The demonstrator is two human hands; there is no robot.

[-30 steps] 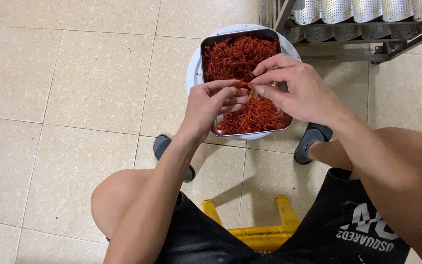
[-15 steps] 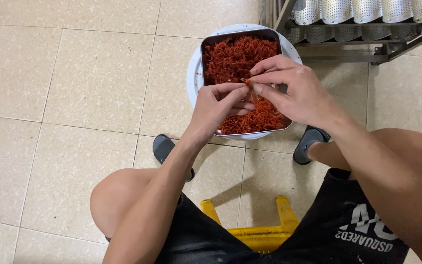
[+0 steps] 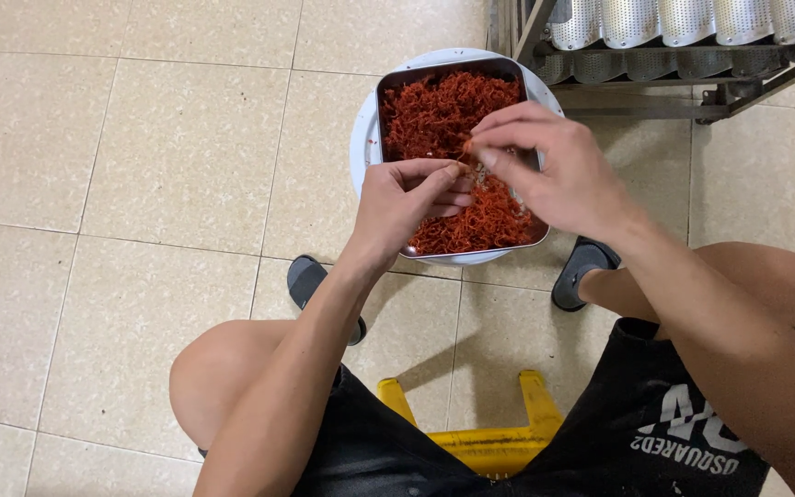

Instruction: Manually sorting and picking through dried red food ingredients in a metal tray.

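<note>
— Red shreds (image 3: 443, 115) filled a square metal tray (image 3: 396, 83), and the tray sat on a round white tub (image 3: 361, 152) on the tiled floor (image 3: 140, 184). What were the hands doing?

— Picking through them, I think. The left hand (image 3: 407, 198) was curled narrow, with a little bit of red pinched at its fingertips. The right hand (image 3: 545, 170) had its thumb and first finger pinched close on the same bit, right over the tray.

— What did the next move need?

— A soft, small pull, I guess, so the bit came apart and fell back in the tray.

— Was anything different from a second before?

— The right hand had lifted a little higher. The tray had stayed put.
</note>
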